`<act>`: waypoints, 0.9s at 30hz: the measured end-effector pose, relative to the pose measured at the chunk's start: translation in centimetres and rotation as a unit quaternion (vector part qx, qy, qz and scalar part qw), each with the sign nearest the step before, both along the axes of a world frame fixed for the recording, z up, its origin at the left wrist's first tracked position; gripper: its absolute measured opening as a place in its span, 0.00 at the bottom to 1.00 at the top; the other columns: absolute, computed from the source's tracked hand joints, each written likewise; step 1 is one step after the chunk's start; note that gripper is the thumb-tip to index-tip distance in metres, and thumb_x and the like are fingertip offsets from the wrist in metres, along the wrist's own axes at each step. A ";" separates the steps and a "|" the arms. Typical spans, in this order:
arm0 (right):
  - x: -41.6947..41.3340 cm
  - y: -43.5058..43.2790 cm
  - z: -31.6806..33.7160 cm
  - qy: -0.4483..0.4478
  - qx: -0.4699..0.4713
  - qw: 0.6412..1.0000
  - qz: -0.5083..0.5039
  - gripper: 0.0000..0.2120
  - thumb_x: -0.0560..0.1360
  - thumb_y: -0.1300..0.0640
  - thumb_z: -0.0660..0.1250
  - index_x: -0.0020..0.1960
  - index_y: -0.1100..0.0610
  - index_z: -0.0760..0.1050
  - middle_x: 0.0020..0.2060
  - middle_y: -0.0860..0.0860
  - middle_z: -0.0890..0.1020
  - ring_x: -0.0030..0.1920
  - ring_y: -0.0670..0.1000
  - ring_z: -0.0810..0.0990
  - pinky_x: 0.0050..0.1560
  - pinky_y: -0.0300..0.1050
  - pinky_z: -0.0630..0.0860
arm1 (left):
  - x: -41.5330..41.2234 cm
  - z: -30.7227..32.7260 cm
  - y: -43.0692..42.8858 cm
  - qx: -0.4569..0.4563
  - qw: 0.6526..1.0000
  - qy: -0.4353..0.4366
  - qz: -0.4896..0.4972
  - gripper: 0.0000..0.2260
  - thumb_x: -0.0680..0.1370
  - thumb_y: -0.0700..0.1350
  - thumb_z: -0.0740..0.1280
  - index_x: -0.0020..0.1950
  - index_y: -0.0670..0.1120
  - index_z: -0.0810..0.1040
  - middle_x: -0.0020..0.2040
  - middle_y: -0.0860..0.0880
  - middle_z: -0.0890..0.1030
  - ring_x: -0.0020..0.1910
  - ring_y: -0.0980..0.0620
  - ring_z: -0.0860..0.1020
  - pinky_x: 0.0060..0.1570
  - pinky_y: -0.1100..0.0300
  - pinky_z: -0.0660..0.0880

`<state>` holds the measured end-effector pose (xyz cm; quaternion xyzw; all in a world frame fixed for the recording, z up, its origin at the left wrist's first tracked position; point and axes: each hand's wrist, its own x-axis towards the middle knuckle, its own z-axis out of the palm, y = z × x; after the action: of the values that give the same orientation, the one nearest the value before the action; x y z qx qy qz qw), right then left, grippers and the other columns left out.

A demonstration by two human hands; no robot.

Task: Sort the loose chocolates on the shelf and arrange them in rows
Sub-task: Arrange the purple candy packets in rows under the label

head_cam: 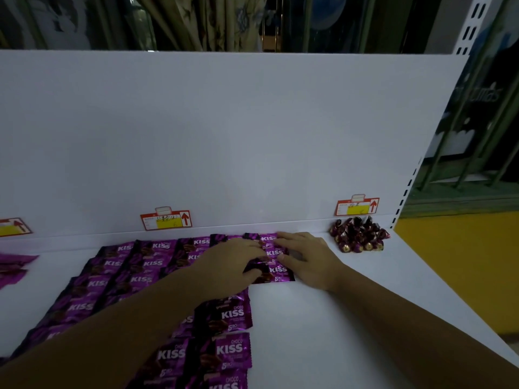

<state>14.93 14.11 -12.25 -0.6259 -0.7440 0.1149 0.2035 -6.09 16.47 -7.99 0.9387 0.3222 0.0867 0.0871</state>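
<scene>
Step in hand, by my reading: squaring up the rightmost column of purple packets (pixel 276 269) at the back of the white shelf (pixel 323 318). Left hand (pixel 230 259) lies fingers-down over the column's left side, pressing. Whether the thumb pinches a packet I cannot tell. Right hand (pixel 306 259) is spread flat, fingertips against the column's right edge at 3 o'clock of the left hand. Finished rows (pixel 146 277) run from 9 o'clock down to 7 o'clock, some under the left forearm. The column has a gap towards 6 o'clock, so the next move likely calls for sliding more packets in and aligning edges. A loose heap of foil-wrapped chocolates (pixel 359 235) sits at 2 o'clock, unsorted. Wrappers read "CHOCO KISS" with a "5"; the smaller print is illegible. Red price tags (pixel 165 220) carry a yellow field and a red up-arrow, and their handwriting is unreadable.
</scene>
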 end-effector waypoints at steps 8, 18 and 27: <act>0.2 0.0 0.1 0.001 -0.002 1.000 0.002 0.26 0.72 0.37 0.54 0.68 0.43 0.70 0.70 0.43 0.68 0.71 0.47 0.63 0.71 0.55 0.58 | -3.3 1.4 0.3 -0.006 0.989 -0.037 0.144 0.14 0.78 0.47 0.62 0.64 0.49 0.74 0.62 0.50 0.76 0.60 0.53 0.72 0.62 0.59 0.66; 0.1 -0.7 0.8 0.045 0.023 0.999 0.005 0.22 0.75 0.42 0.61 0.66 0.50 0.72 0.65 0.45 0.74 0.65 0.49 0.70 0.68 0.48 0.63 | -6.8 2.2 -1.7 -0.023 0.979 0.019 0.200 0.20 0.80 0.52 0.58 0.71 0.49 0.66 0.71 0.50 0.67 0.70 0.52 0.63 0.69 0.57 0.58; -5.0 -1.9 4.3 -0.031 0.076 0.995 0.064 0.18 0.76 0.46 0.61 0.64 0.51 0.72 0.60 0.51 0.77 0.62 0.53 0.73 0.61 0.46 0.69 | -10.8 3.1 -5.8 0.010 0.965 0.051 0.257 0.24 0.80 0.58 0.52 0.74 0.50 0.62 0.72 0.53 0.63 0.74 0.51 0.57 0.71 0.56 0.53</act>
<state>9.92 12.25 -7.92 -0.5633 -0.7949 0.0510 0.2196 -16.87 10.70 -4.85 0.8285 0.5555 0.0614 0.0357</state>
